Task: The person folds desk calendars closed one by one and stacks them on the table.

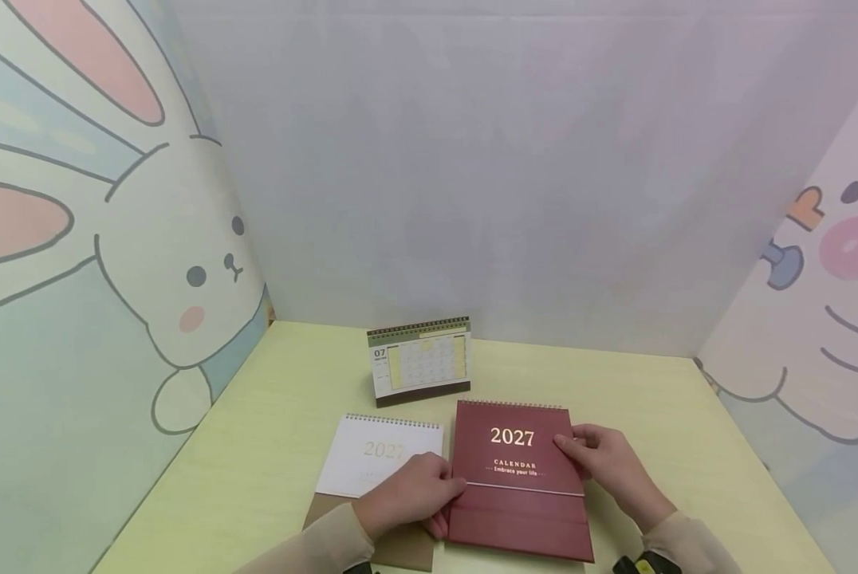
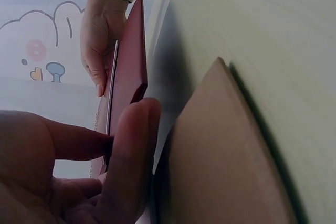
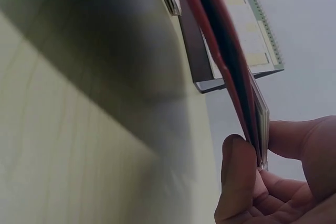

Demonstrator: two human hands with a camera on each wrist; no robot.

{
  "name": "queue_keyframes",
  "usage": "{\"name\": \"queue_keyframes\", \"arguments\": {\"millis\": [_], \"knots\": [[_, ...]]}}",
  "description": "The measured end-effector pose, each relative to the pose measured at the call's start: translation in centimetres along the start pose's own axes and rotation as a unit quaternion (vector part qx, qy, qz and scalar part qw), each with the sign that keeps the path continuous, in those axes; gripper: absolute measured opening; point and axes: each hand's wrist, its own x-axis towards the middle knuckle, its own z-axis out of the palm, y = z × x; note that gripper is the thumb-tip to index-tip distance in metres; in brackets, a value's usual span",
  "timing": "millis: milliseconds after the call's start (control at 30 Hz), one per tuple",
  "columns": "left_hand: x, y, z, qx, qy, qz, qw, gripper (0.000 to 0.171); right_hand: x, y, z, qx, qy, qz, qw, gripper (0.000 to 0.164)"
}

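Note:
Both my hands grip a dark red 2027 desk calendar (image 1: 518,518), folded flat and raised off the table. My left hand (image 1: 416,494) pinches its left edge between thumb and fingers. At the opposite edge, higher up, my right hand (image 1: 612,466) pinches it with the thumb on the cover and fingers underneath, as the right wrist view shows. Under my left forearm lies a white 2027 calendar (image 1: 350,456) with a brown base (image 2: 220,150), partly hidden by that hand. Behind them stands an upright calendar (image 1: 425,363) opened to month 07.
The pale yellow table (image 1: 314,359) runs back to a plain light curtain (image 1: 472,175). A rabbit-printed cloth (image 1: 149,263) hangs at the left, and a pig-printed one (image 1: 824,319) at the right.

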Motion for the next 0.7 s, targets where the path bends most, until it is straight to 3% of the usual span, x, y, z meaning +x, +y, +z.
{"name": "queue_keyframes", "arguments": {"millis": [433,700], "knots": [[0.02,0.33,0.26,0.062,0.0,-0.008,0.998,0.048,-0.22,0.4,0.31,-0.072,-0.009,-0.015,0.997,0.049],[0.27,0.49,0.5,0.154,-0.004,-0.007,0.988,0.055,-0.19,0.99,0.7,-0.137,-0.017,-0.027,0.99,0.06]]}}
